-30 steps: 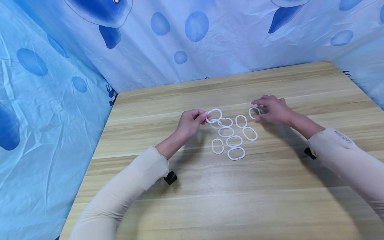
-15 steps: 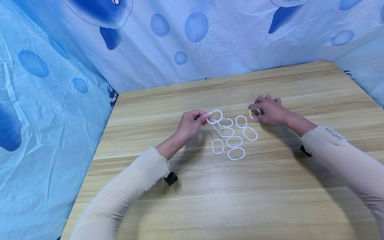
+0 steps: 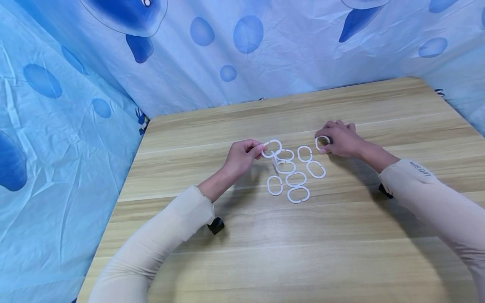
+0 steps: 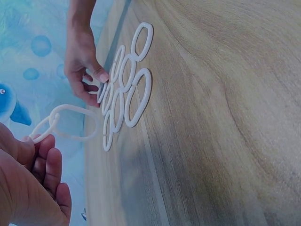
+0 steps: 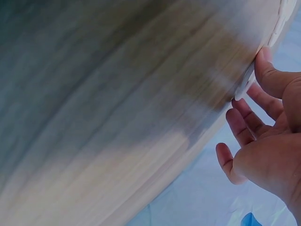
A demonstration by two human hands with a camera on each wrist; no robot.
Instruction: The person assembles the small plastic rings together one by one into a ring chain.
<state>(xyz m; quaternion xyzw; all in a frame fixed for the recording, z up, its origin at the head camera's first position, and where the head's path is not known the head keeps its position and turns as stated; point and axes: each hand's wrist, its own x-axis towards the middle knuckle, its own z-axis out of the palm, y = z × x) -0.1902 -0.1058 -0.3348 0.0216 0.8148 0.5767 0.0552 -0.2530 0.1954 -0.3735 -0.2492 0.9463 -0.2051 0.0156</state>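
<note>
My left hand (image 3: 242,158) pinches a white plastic shower curtain ring (image 4: 41,130) between thumb and fingers. A second curtain ring (image 4: 75,107) is linked through it and hangs down, clear of the hand. Over to the right, my right hand (image 3: 342,141) has thumb and fingers at opposite edges of another ring (image 3: 316,144), which lies on the table. The right wrist view shows that hand (image 5: 268,113) gripping the ring edge-on, so its outline is mostly hidden there. Between the hands lie several more oval rings, among them a lowest one (image 3: 295,203), each with a small gap.
The wood-grain table (image 3: 288,252) extends in front of the rings and to both sides. A blue patterned curtain (image 3: 182,75) hangs behind the table and along its left side. Black wrist straps show under both sleeves (image 3: 178,214).
My right hand has moved slightly left and its fingers have closed in around the ring. The linked ring below my left hand has swung to hang more steeply; the left hand barely shifted.
</note>
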